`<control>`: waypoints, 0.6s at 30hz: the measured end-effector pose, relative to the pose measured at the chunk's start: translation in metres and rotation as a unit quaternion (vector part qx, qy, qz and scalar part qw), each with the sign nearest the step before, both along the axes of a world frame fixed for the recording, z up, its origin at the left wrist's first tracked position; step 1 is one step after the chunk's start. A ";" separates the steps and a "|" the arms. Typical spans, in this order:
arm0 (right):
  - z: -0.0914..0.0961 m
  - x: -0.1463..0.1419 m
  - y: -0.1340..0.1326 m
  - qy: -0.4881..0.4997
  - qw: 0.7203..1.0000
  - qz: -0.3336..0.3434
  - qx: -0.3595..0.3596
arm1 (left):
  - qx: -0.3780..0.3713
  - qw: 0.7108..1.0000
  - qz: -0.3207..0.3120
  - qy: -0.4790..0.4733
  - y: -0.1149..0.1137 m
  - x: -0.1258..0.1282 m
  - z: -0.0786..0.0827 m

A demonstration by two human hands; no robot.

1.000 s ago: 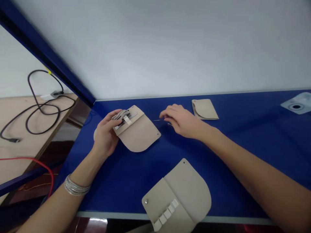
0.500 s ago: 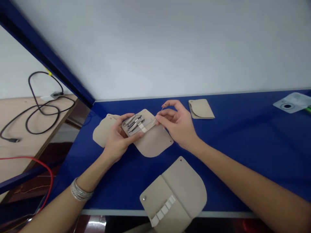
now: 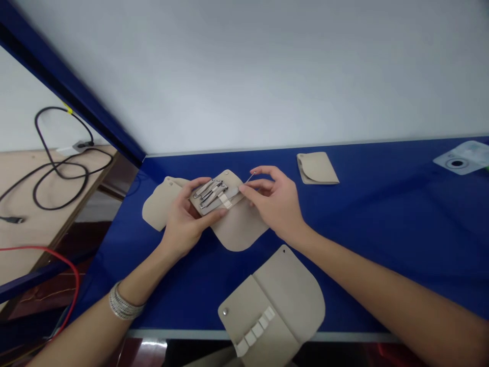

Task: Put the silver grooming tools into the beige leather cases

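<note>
- Cradling the open beige manicure case (image 3: 239, 237) in your left hand (image 3: 185, 221), you grip it closed around the edge of its middle panel, fingers behind and thumb across the front, while its curved flaps lie out to either side on the blue table (image 3: 362, 204).
- Your right hand (image 3: 277, 204) is closed in a pinch on a slim steel tool (image 3: 232, 194), right at the case. The tool's body reaches left across the panel, and its fine tip sticks up past your fingers.
- Three steel manicure tools (image 3: 210, 195) sit side by side on the panel, just above your left thumb, with pale loops (image 3: 226, 202) across them.
- You have a second beige case (image 3: 284, 290) lying open near the table's front edge, below your right wrist. Its row of pale loops (image 3: 256, 331) holds no tools that you can see.
- A small folded beige pouch (image 3: 317, 168) lies well beyond your right hand.
- A clear plastic piece with a round hole (image 3: 456, 163) lies at the table's far right.
- A silver bangle stack (image 3: 123, 308) circles your left wrist.
- Off to the left, a black cable (image 3: 49, 178) lies on a wooden bench (image 3: 23, 193).
</note>
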State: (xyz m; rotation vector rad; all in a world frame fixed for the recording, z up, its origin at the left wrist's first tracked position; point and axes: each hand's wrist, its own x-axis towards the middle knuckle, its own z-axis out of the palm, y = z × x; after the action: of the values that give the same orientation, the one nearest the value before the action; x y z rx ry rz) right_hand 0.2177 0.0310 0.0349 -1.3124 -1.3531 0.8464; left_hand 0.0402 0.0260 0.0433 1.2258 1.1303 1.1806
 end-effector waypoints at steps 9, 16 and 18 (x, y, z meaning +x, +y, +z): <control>0.004 0.000 -0.007 -0.152 0.987 -0.012 0.057 | -0.014 1.000 0.006 -0.020 0.002 -0.004 0.001; -0.004 -0.009 -0.019 -0.305 0.937 0.031 0.169 | -0.049 0.997 0.038 -0.037 0.007 -0.009 0.000; -0.003 -0.008 -0.018 -0.322 0.924 0.074 0.192 | -0.055 0.996 0.053 -0.040 0.010 -0.012 -0.001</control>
State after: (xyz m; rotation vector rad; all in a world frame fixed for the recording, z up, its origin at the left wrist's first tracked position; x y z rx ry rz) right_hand 0.2095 0.0133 0.0321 -1.2252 -2.0322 0.2039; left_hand 0.0284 0.0360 0.0426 1.0372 1.1959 1.2201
